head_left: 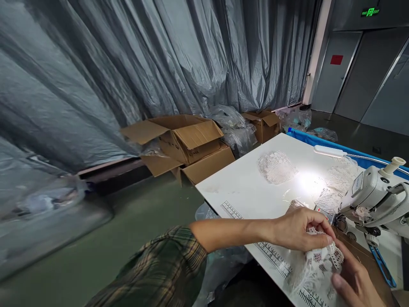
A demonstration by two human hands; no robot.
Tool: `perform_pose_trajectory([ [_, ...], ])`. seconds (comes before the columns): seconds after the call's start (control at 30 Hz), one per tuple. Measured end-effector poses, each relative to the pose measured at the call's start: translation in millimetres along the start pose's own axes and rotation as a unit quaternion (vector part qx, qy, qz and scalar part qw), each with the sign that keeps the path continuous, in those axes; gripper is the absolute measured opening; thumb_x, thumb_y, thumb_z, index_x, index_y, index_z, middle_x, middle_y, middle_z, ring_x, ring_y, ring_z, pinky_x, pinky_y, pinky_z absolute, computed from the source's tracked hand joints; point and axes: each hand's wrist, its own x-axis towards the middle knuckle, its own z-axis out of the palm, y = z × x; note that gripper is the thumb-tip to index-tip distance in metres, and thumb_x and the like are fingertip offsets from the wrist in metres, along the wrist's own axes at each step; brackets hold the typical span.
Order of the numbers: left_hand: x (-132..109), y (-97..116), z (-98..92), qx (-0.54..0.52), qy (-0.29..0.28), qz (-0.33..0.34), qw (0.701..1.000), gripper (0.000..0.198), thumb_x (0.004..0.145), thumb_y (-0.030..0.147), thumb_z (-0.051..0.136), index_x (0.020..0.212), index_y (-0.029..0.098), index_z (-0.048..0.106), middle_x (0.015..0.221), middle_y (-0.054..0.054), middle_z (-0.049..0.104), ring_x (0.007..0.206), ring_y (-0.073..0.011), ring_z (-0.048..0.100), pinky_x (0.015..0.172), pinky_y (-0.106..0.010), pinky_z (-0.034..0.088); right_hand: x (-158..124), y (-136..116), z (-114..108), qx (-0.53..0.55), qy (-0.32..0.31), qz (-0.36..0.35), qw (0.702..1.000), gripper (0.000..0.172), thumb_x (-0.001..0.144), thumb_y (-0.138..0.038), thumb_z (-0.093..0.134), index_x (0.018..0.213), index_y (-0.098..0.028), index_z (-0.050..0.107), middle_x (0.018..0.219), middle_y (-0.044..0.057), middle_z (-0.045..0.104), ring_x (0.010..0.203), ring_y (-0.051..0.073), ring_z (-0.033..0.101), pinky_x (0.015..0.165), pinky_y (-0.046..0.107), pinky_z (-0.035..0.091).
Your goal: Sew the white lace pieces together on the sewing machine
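Note:
My left hand (302, 230) reaches across the front of the white table and pinches a piece of white lace (319, 270) between thumb and fingers. Close by on the right, my right hand (359, 277) has its fingers curled against the lace's other side, its thumb a little apart; part of its grip is hidden. The lace hangs bunched over the table's front edge, above printed ruler marks. Just beyond the hands stands a white sewing machine (367, 198). More white lace (340, 177) lies beside it under a bright lamp spot.
A lace pile (276, 167) lies farther back on the white table (233, 185). A blue tool (381, 264) rests right of the machine. Open cardboard boxes (191, 140) and clear plastic bags (236, 128) stand on the floor before a silver curtain (179, 55).

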Motion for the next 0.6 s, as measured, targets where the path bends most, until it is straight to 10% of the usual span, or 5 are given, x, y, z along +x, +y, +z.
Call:
perform_pose_trajectory([
  [0.13, 2.9, -1.0, -6.4, 0.106, -0.011, 0.039, 0.994, 0.016, 0.091, 0.025, 0.064, 0.098, 0.016, 0.075, 0.089, -0.003, 0.077, 0.077, -0.0114, 0.069, 0.075, -0.019, 0.054, 7.6, 6.0, 8.8, 0.064, -0.025, 0.043, 0.997, 0.055, 0.086, -0.060, 0.062, 0.122, -0.020, 0.073, 0.118, 0.016, 0.075, 0.105, 0.028, 0.075, 0.086, 0.038, 0.063],
  [0.27, 29.2, -21.5, -59.9, 0.366, 0.053, 0.026, 0.929, 0.031, 0.099, 0.032, 0.051, 0.121, 0.017, 0.068, 0.112, -0.009, 0.074, 0.100, -0.0214, 0.070, 0.091, -0.035, 0.055, 8.2, 26.6, 8.0, -0.008, 0.032, 0.090, 0.995, 0.058, 0.083, -0.066, 0.062, 0.114, -0.019, 0.077, 0.112, 0.014, 0.078, 0.100, 0.029, 0.076, 0.082, 0.035, 0.064],
  [0.43, 57.8, -56.8, -141.6, 0.475, 0.218, -0.227, 0.822, 0.078, 0.094, 0.060, 0.056, 0.157, 0.020, 0.034, 0.164, -0.018, 0.030, 0.152, -0.0420, 0.025, 0.121, -0.063, 0.020, 7.7, 36.2, 9.0, -0.071, 0.082, 0.075, 0.991, 0.057, 0.082, -0.071, 0.058, 0.100, -0.021, 0.080, 0.084, 0.009, 0.080, 0.069, 0.025, 0.074, 0.060, 0.031, 0.062],
  [0.6, 60.0, -83.2, -155.5, 0.438, 0.211, -0.318, 0.814, 0.070, 0.101, 0.062, 0.032, 0.159, 0.022, 0.029, 0.164, -0.015, 0.031, 0.154, -0.0369, 0.025, 0.124, -0.056, 0.019, 11.1, 23.3, 8.9, -0.035, 0.085, 0.119, 0.989, 0.058, 0.082, -0.071, 0.058, 0.097, -0.019, 0.079, 0.061, 0.005, 0.071, 0.052, 0.021, 0.064, 0.049, 0.030, 0.053],
])
